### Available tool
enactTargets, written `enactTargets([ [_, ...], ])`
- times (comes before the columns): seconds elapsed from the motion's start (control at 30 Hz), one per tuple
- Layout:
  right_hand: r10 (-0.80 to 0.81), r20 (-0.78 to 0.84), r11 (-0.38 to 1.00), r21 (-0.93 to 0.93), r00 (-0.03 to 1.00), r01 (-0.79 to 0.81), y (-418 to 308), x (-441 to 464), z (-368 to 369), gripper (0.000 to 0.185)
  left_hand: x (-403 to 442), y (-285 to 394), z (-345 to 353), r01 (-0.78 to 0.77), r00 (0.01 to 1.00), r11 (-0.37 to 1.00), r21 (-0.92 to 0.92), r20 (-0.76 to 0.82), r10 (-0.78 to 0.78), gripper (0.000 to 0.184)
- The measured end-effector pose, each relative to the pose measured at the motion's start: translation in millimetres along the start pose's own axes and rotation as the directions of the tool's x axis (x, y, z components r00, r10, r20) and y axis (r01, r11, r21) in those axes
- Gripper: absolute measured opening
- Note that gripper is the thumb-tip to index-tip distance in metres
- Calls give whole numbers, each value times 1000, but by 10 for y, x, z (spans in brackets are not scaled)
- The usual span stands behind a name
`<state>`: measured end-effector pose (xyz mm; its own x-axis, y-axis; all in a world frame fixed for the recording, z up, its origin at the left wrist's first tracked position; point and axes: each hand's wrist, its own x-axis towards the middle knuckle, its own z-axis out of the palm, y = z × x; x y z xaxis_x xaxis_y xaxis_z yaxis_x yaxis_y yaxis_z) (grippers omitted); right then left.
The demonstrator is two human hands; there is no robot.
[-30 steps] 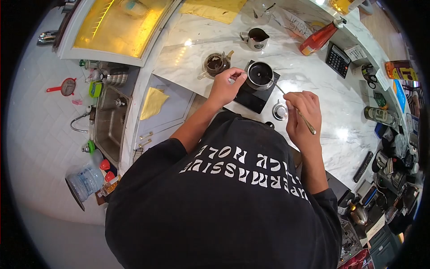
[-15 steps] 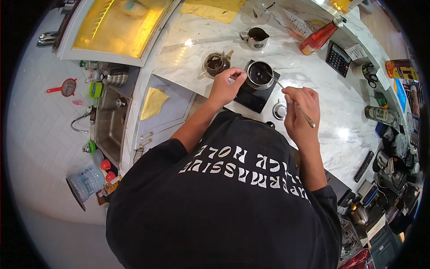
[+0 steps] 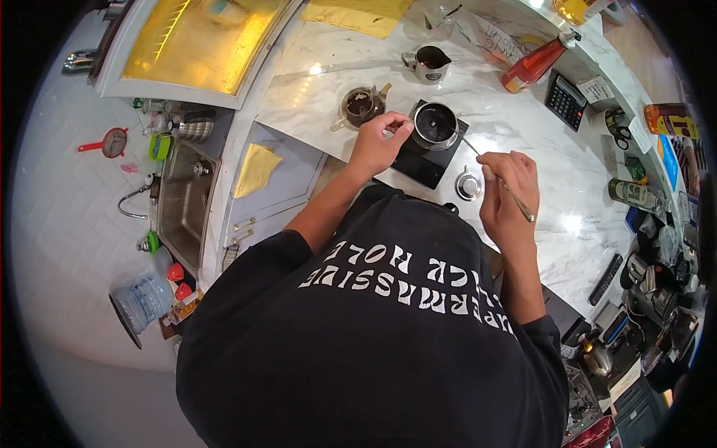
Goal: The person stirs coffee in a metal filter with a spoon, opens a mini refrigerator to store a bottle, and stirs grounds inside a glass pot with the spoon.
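Observation:
A round metal cup (image 3: pixel 435 143) with dark contents stands on a flat black scale (image 3: pixel 420 170) on the marble counter. My left hand (image 3: pixel 379 143) is at the cup's near-left rim, thumb and forefinger closed against its edge. My right hand (image 3: pixel 511 190) grips a long thin metal spoon (image 3: pixel 520 206); its far end reaches the cup's right side, and the tip is hard to make out against the dark contents. A small round silver lid-like piece (image 3: pixel 468 185) lies between the scale and my right hand. Left of the cup sits a glass teapot (image 3: pixel 363 107) with dark stuff inside.
Beyond the cup stand a metal pitcher (image 3: pixel 432 69) and a clear glass (image 3: pixel 442 21). A red bottle (image 3: pixel 534 66) and a calculator (image 3: pixel 565 100) are toward the right ledge. The sink (image 3: pixel 183 205) is at left; a remote (image 3: pixel 606 279) lies at right.
My right hand has shifted slightly right and down, drawing the spoon with it. My left hand stays at the cup, which remains on the scale.

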<state>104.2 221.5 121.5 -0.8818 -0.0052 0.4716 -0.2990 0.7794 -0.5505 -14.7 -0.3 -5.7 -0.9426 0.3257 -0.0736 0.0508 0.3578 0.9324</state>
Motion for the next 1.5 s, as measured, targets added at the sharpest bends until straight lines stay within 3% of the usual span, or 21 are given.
enactTargets([
  [1.27,44,23,999,-26,999,-43,17,-12,-27,11,-22,44,-50,-40,998,999,-9,-42,39,21],
  [1.3,-13,-2,1000,-5,1000,13,-3,13,1,11,-25,24,-63,-27,999,1000,-3,-25,27,21],
  [1.5,41,7,999,-33,999,-41,30,18,20,11,-35,43,-135,-36,999,999,22,22,36,24],
])
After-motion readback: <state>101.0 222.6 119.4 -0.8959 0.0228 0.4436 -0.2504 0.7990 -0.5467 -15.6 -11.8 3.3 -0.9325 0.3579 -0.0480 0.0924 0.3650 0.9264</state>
